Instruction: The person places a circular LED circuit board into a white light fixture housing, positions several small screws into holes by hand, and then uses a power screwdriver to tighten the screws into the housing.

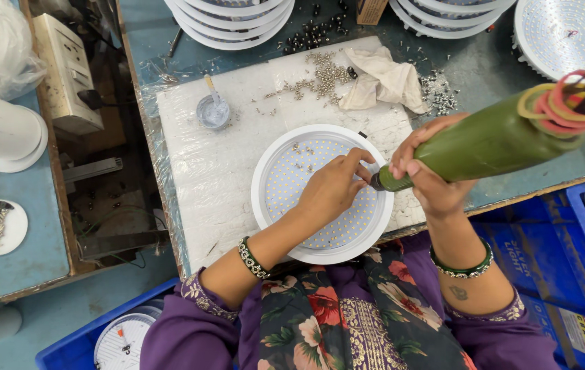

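Observation:
A round white lamp panel (285,226) dotted with small yellow chips lies on a white foam pad (210,164). My left hand (333,186) rests on the panel's right half, fingertips pinched together near the tip of a green electric screwdriver (484,140). My right hand (426,168) grips that screwdriver's lower body, its tip meeting the panel's right rim beside my left fingers. A few small screws (301,156) lie loose on the panel's upper part. Whether my left fingers hold a screw is hidden.
A heap of screws (320,72), a crumpled cloth (381,82) and a small round dish (213,112) sit on the pad's far side. Stacks of white lamp housings (234,20) line the back. Blue crates (580,274) stand at right and below.

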